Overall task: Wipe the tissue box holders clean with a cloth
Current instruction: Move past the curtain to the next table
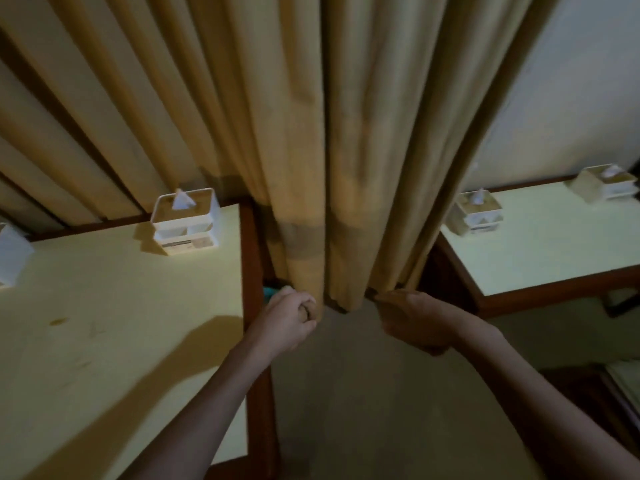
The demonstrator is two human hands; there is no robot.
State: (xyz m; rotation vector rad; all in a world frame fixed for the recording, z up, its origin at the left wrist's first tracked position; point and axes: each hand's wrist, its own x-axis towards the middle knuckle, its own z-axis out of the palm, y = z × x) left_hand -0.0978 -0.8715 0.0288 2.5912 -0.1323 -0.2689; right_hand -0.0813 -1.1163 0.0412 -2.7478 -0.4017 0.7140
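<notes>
A white tissue box holder (186,221) stands at the back of the left table (104,323), with a tissue sticking out of its top. Another holder (12,252) is cut off by the left frame edge. Two more holders (476,213) (606,184) stand on the right table (554,244). My left hand (289,315) is closed in a fist over the gap between the tables, with a bit of teal cloth (269,291) showing at its far side. My right hand (414,318) hovers over the floor, blurred, fingers extended toward the curtain hem, holding nothing that I can see.
A long tan curtain (311,150) hangs between the two tables down to the floor. Both tables have dark wooden edges. Beige floor (363,393) runs between them. A dark piece of furniture (606,393) sits at the lower right.
</notes>
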